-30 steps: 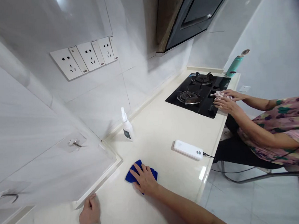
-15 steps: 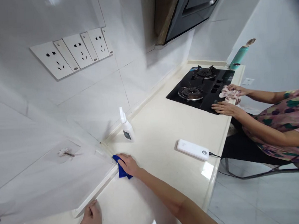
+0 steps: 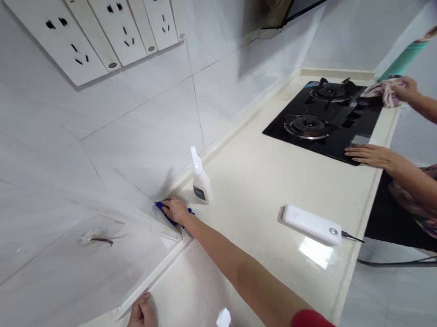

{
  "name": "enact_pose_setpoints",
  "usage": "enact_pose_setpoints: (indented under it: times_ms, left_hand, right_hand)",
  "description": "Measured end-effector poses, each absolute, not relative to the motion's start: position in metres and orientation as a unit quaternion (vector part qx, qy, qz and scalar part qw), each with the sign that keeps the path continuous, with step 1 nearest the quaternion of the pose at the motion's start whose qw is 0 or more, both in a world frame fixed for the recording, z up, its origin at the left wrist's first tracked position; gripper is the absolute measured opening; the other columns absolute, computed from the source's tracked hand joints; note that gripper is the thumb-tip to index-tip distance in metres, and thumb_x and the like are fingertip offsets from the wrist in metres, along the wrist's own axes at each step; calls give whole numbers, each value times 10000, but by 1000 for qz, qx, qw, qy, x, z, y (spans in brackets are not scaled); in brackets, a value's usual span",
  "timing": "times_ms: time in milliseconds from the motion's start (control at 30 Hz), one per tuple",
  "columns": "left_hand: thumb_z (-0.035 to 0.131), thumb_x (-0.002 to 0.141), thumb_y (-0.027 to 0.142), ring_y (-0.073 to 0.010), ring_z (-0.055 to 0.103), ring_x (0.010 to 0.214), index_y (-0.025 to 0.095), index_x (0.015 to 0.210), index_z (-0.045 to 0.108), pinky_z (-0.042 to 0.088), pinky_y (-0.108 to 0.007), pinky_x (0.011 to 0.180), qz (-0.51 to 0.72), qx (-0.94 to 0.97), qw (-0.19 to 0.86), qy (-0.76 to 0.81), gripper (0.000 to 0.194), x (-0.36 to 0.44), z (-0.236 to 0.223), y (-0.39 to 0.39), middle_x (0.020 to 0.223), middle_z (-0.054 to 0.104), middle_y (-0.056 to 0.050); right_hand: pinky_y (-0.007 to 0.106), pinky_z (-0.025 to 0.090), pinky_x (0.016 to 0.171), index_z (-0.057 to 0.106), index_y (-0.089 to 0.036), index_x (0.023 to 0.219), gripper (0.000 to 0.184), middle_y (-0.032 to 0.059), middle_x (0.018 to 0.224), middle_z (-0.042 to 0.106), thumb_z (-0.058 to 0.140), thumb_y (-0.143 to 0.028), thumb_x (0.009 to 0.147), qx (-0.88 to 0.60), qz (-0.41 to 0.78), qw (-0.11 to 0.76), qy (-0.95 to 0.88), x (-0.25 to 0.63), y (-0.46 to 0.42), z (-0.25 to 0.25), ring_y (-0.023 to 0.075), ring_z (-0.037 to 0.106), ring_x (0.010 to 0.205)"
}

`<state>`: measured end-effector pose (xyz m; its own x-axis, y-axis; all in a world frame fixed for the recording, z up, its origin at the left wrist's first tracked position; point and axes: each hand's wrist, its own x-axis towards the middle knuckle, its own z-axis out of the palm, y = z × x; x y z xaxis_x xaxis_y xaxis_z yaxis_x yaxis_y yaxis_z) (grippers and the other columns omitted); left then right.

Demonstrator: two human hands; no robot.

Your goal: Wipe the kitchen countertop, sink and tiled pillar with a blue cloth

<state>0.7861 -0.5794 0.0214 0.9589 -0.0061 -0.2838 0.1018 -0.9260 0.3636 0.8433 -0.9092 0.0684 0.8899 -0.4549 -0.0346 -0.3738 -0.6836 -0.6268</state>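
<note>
The person's right hand (image 3: 175, 209) stretches across a cream stone counter (image 3: 264, 205), palm down, its fingers pressing a bright blue microfibre cloth (image 3: 159, 205) into the corner where the counter meets the white tiled wall. The hand covers most of the cloth, so only slivers of blue show at its edges and the cloth's shape is hard to make out. A red sleeve (image 3: 315, 322) shows at the bottom of the view. The left hand (image 3: 141, 320), loosely curled and holding nothing that can be seen, sits at a white panel edge near the lower frame, its wrist cut off. Just beside the cloth stands a white spray bottle (image 3: 201, 181); further along lies a white power bank (image 3: 311, 224) with a black cable. Across the counter, a seated co-worker in a floral top bunches a pink patterned cloth (image 3: 385, 93) in one hand (image 3: 405, 89) at the far corner of a black glass gas hob (image 3: 334, 143), the other hand (image 3: 368, 155) lying flat at the hob's near edge. A teal flask (image 3: 405, 53) is partly hidden behind that cloth, and a white wall socket panel (image 3: 119, 29) runs off the top.
</note>
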Motion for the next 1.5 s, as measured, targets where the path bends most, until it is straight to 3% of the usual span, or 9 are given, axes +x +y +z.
enact_pose_setpoints:
  times_ms: [100,200,367,567,800,1100,1300,1500]
  left_hand:
    - [355,907,489,-224,633,761,322,1094,678,444,-330,754,-143,970,194,31,409,785,23,-581,895,742,-9]
    - [367,905,475,-231,631,758,312,1087,688,446,-336,766,-145,969,197,36,403,785,28,-584,868,741,-18]
    - [386,912,427,-218,632,718,299,1077,697,447,-322,740,-128,972,195,25,375,782,35,-588,789,731,-12]
    - [386,915,406,-208,637,722,290,1058,709,446,-316,741,-134,971,196,25,372,781,38,-589,820,741,-12]
    - [362,921,410,-218,628,678,283,1039,722,441,-322,702,-129,974,185,-3,400,784,38,-588,792,744,-27]
    - [388,875,458,-250,613,611,293,1081,737,459,-359,654,-120,980,154,-26,438,795,35,-586,842,768,-68]
    - [368,863,522,-266,606,597,292,1114,728,461,-372,632,-121,983,132,-43,495,803,27,-586,838,757,-89]
    - [317,883,522,-272,611,609,281,1159,713,468,-378,650,-115,985,121,-45,540,797,35,-591,840,751,-107]
  right_hand:
    - [354,484,913,602,-339,1302,374,49,1277,613,411,-432,994,-914,-72,316,246,850,-909,69,228,573,1113]
    - [378,438,995,513,-311,1396,424,58,1361,566,332,-399,1023,-911,-106,304,260,832,-904,61,230,518,1178]
    - [527,378,1004,507,-285,1396,429,91,1520,413,340,-297,1001,-925,-113,211,297,806,-903,38,330,411,1250]
    - [497,352,1041,501,-278,1398,430,27,1541,400,396,-346,987,-945,-96,195,245,815,-918,35,331,362,1286]
    - [483,347,1055,521,-357,1380,409,-58,1541,415,381,-368,996,-963,-72,186,179,772,-908,42,324,362,1302]
    - [540,367,1062,437,-302,1451,478,8,1575,373,350,-371,986,-964,-75,172,187,651,-862,34,357,349,1345]
    - [578,344,1109,409,-333,1462,507,-5,1590,349,405,-409,961,-968,-87,206,114,584,-800,34,373,366,1359]
    - [537,240,1199,491,-336,1406,453,0,1578,374,437,-420,964,-962,-143,215,89,551,-817,19,298,218,1484]
